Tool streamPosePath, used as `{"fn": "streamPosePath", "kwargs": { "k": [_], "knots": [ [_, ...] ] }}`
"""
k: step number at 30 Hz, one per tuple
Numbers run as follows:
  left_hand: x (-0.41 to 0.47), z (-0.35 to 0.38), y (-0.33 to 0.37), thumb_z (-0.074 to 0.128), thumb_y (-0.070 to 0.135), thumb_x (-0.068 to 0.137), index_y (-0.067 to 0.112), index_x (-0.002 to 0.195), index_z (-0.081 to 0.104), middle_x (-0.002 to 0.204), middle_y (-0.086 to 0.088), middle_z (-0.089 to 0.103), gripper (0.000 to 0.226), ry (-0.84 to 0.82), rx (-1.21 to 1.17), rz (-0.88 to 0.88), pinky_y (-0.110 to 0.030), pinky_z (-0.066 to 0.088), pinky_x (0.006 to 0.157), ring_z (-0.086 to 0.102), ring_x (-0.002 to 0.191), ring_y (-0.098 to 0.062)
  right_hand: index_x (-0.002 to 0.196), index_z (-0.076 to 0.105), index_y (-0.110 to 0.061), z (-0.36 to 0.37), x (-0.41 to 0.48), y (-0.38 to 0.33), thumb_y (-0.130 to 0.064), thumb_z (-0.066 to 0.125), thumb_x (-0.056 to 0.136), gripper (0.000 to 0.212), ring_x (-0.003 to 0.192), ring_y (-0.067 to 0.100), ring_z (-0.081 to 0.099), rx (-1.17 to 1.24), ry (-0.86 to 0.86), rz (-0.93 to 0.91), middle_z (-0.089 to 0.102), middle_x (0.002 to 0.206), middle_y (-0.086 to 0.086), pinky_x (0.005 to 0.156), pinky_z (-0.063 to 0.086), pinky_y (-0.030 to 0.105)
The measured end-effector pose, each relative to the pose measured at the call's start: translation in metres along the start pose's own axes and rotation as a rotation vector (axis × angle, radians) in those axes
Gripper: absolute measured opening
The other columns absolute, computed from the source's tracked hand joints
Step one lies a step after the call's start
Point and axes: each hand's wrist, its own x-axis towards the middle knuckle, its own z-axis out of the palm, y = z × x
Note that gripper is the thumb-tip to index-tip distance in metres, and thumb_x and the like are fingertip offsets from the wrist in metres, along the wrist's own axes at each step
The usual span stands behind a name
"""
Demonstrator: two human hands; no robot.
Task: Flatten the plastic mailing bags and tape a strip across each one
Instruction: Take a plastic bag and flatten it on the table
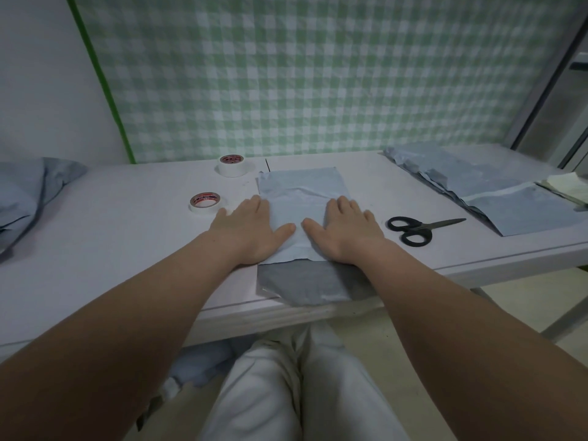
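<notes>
Left hand (246,232), right hand (343,232) — spread flat on wrinkled pale-blue mailing bag (302,186), grey near end.

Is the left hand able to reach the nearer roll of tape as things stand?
Probably yes. The left hand lies flat on the left edge of the mailing bag, holding nothing; the nearer tape roll sits close beside it on the table, and nothing stands between them.

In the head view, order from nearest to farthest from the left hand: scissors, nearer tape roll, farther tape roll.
1. Nearer tape roll, just left of the left hand.
2. Farther tape roll, toward the wall.
3. Scissors, past the right hand.
</notes>
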Motion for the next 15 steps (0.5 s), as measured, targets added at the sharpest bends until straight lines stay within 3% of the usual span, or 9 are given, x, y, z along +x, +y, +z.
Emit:
{"fn": "streamPosePath", "kwargs": {
  "k": [3, 5, 6, 9, 12, 15],
  "knots": [
    [-0.007, -0.009, 0.009, 0.025, 0.054, 0.096, 0.007, 0.128, 0.047, 0.134, -0.011, 0.047, 0.061, 0.163, 0.141, -0.035, -0.045, 0.026, 0.106, 0.039, 0.126, -0.026, 0.144, 0.027, -0.003, -0.007, 0.0, -0.005, -0.057, 0.024, 0.092, 0.075, 0.137, 0.028, 0.026, -0.044, -0.008, 0.08, 0.029, 0.149, 0.013, 0.112, 0.018, 0.046],
    [-0.005, -0.014, 0.016, 0.037, 0.035, 0.097, 0.007, 0.114, 0.055, 0.12, -0.011, 0.053, 0.038, 0.328, 0.095, 0.067, -0.038, 0.036, 0.091, 0.048, 0.113, -0.029, 0.137, 0.039, -0.003, -0.013, 0.003, -0.01, -0.052, 0.025, 0.093, 0.067, 0.129, 0.03, 0.037, -0.096, 0.001, 0.084, 0.041, 0.139, 0.013, 0.11, 0.02, 0.045],
    [-0.002, -0.015, 0.02, 0.04, 0.029, 0.096, 0.008, 0.115, 0.055, 0.121, -0.011, 0.052, 0.032, 0.363, 0.011, 0.151, -0.038, 0.039, 0.087, 0.049, 0.113, -0.031, 0.133, 0.044, -0.004, -0.015, 0.006, -0.012, -0.048, 0.026, 0.094, 0.061, 0.126, 0.029, 0.039, -0.099, 0.013, 0.047, 0.044, 0.135, 0.013, 0.109, 0.022, 0.045],
    [0.013, -0.012, 0.022, 0.041, 0.02, 0.097, 0.009, 0.133, 0.045, 0.141, -0.01, 0.043, 0.039, 0.26, -0.183, 0.364, -0.04, 0.036, 0.103, 0.039, 0.131, -0.029, 0.137, 0.039, -0.007, -0.013, 0.013, -0.016, -0.031, 0.031, 0.097, 0.047, 0.129, 0.027, 0.034, 0.003, 0.049, -0.146, 0.04, 0.137, 0.009, 0.106, 0.025, 0.042],
    [0.02, -0.004, 0.019, 0.033, 0.018, 0.098, 0.009, 0.137, 0.035, 0.138, -0.012, 0.042, 0.041, 0.131, -0.207, 0.386, -0.041, 0.032, 0.104, 0.038, 0.13, -0.03, 0.147, 0.023, -0.009, -0.009, 0.015, -0.014, -0.024, 0.026, 0.099, 0.05, 0.139, 0.023, 0.021, 0.031, -0.006, -0.217, 0.025, 0.152, 0.007, 0.112, 0.018, 0.04],
    [0.023, -0.002, 0.015, 0.024, 0.025, 0.102, 0.012, 0.151, 0.012, 0.159, -0.003, 0.014, 0.052, 0.06, -0.099, 0.352, -0.038, 0.017, 0.115, 0.018, 0.144, -0.019, 0.151, 0.013, -0.01, -0.007, 0.015, -0.01, -0.025, 0.021, 0.101, 0.053, 0.144, 0.02, 0.012, -0.004, -0.055, -0.213, 0.014, 0.158, 0.003, 0.115, 0.01, 0.038]
  ]
}}
